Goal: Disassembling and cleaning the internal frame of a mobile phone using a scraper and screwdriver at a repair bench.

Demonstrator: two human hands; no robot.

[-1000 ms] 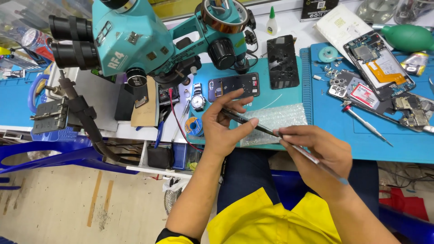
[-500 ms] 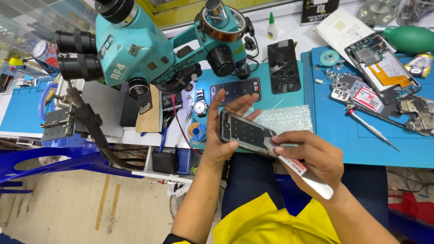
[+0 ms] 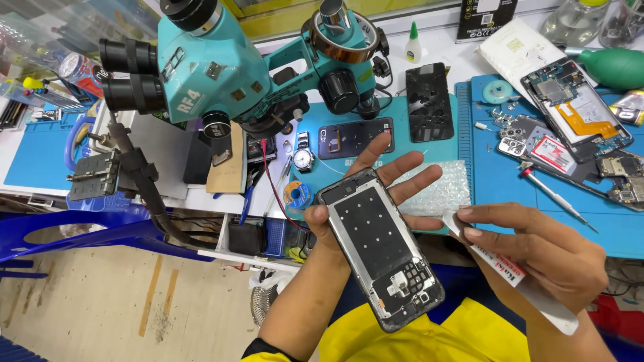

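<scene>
My left hand (image 3: 376,191) lies palm up under an opened phone frame (image 3: 379,247), a dark body with a metal plate and exposed parts at its lower end, tilted toward me. My right hand (image 3: 537,251) grips a thin white plastic opening card (image 3: 516,278) with red print, its tip near the phone's right edge. Both hands are in front of the blue work mat (image 3: 537,201), above my yellow shirt (image 3: 402,335).
A teal stereo microscope (image 3: 228,74) stands at the back left. On the mats lie a dark phone (image 3: 354,137), a black back cover (image 3: 429,102), a bubble-wrap sheet (image 3: 436,188), a wristwatch (image 3: 303,157), a screwdriver (image 3: 557,198) and a disassembled phone (image 3: 577,110).
The phone frame has turned from edge-on to flat, inner side facing me, and risen closer to the camera. My right hand has drawn the card back from the phone's edge.
</scene>
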